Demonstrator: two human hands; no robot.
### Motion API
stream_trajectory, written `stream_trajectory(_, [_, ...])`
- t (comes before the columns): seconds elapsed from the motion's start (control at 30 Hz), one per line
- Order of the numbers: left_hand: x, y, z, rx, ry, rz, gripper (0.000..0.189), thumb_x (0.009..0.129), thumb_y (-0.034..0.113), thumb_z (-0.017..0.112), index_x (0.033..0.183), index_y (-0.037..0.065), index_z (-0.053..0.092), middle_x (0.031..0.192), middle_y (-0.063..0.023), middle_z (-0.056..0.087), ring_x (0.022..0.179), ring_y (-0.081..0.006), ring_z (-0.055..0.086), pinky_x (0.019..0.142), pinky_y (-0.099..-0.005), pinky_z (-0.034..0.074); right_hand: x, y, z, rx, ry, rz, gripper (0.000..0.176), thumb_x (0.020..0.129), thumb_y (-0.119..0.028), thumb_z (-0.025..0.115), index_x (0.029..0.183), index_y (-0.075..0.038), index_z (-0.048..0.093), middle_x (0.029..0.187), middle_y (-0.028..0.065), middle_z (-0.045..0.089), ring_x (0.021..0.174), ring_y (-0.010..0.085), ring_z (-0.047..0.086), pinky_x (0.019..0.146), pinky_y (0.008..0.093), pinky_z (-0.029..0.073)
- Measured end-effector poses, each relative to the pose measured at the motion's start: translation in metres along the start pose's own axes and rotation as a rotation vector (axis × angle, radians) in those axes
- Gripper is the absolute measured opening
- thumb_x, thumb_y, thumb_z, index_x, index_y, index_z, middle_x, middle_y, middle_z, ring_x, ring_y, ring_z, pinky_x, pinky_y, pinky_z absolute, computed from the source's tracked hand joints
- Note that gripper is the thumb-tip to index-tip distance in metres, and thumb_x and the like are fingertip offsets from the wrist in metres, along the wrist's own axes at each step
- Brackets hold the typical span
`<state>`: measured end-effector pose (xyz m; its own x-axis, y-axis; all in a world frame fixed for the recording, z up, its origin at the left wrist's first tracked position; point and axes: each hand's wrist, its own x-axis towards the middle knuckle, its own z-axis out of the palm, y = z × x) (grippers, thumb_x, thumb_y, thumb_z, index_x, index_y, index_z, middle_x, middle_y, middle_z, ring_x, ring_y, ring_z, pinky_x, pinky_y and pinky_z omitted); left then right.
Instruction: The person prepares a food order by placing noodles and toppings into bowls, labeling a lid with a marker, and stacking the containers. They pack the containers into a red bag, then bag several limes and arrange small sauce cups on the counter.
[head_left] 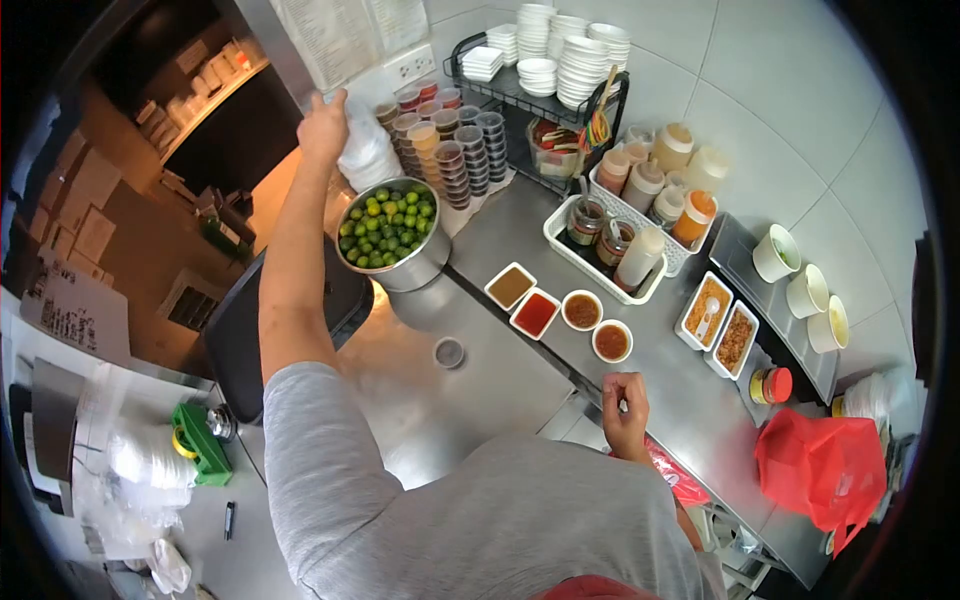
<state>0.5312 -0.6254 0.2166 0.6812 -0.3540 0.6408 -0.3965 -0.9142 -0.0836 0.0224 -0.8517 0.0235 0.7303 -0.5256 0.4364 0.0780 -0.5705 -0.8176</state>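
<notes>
My left hand [323, 125] is stretched far forward, its fingers bent at the edge of a clear plastic bag [368, 155] of white items. What those fingers hold, if anything, is hidden. Just below stands a steel pot [420, 262] full of green limes [385, 225]. My right hand [627, 412] is curled in a loose fist near the counter's front edge, with nothing visible in it. Beyond it are two round bowls of brownish-red sauce [612, 342], plus square dishes of brown sauce [510, 287] and red sauce [535, 314]. A small round clear cup [449, 352] sits on the steel counter [480, 410].
Stacked lidded sauce cups [452, 165] stand behind the pot, beside a black rack [515, 95] of white bowls. White baskets [600, 255] hold squeeze bottles and jars. Farther right are two dishes of crumbly toppings [735, 340] and a red bag [820, 465]. A black tray [235, 330] lies left.
</notes>
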Motion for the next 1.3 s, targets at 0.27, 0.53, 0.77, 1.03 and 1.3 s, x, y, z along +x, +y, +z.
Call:
stream_trajectory(0.27, [0.061, -0.032, -0.013, -0.205, 0.394, -0.195, 0.021, 0.085, 0.018, 0.050, 0.100, 0.009, 0.061, 0.097, -0.0188, 0.061, 0.087, -0.0411, 0.062, 0.077, -0.0489, 0.050, -0.010, 0.008, -0.020, 0.030, 0.082, 0.113, 0.006, 0.084, 0.003, 0.058, 0.089, -0.001, 0.060, 0.076, 0.0058, 0.050, 0.063, 0.0135, 0.047, 0.056, 0.0266, 0.039])
stream_trajectory(0.53, [0.009, 0.094, -0.183, -1.103, 0.444, 0.003, 0.019, 0.094, 0.020, 0.051, 0.093, 0.004, 0.062, 0.066, -0.0005, 0.052, 0.058, -0.0098, 0.046, 0.054, -0.0264, 0.038, 0.024, -0.004, -0.044, 0.060, -0.014, -0.035, 0.015, 0.084, -0.001, 0.061, 0.100, -0.001, 0.061, 0.083, 0.0081, 0.058, 0.073, 0.0163, 0.056, 0.066, 0.0283, 0.046])
stream_trajectory(0.77, [-0.170, 0.282, -0.206, -1.920, -0.046, -0.077, 0.014, 0.094, 0.002, 0.044, 0.102, 0.005, 0.054, 0.080, 0.0014, 0.052, 0.067, -0.0064, 0.047, 0.059, -0.0224, 0.041, 0.055, -0.053, -0.083, 0.557, -0.115, 0.042, 0.087, 0.076, -0.012, 0.075, 0.145, -0.009, 0.023, 0.136, 0.0120, 0.043, 0.122, 0.0188, 0.044, 0.095, 0.0325, 0.043])
stream_trajectory(1.03, [-0.294, 0.337, -0.177, -1.476, -0.351, -0.083, 0.041, 0.086, 0.008, 0.059, 0.124, 0.003, 0.046, 0.109, -0.0100, 0.051, 0.090, -0.0153, 0.052, 0.081, -0.0279, 0.043, -0.007, -0.015, -0.145, 0.475, 0.194, 0.328, 0.028, 0.084, -0.002, 0.056, 0.112, 0.001, 0.058, 0.102, 0.0060, 0.062, 0.094, 0.0138, 0.057, 0.082, 0.0281, 0.046])
stream_trajectory(1.3, [-0.374, 0.394, -0.189, -1.361, -0.483, 0.178, 0.056, 0.074, -0.002, 0.055, 0.128, 0.000, 0.041, 0.105, -0.0180, 0.054, 0.095, -0.0301, 0.055, 0.085, -0.0373, 0.044, -0.042, -0.026, -0.168, 0.830, -0.047, 0.370, 0.020, 0.082, 0.002, 0.052, 0.101, -0.001, 0.058, 0.091, 0.0049, 0.060, 0.089, 0.0110, 0.055, 0.082, 0.0251, 0.043])
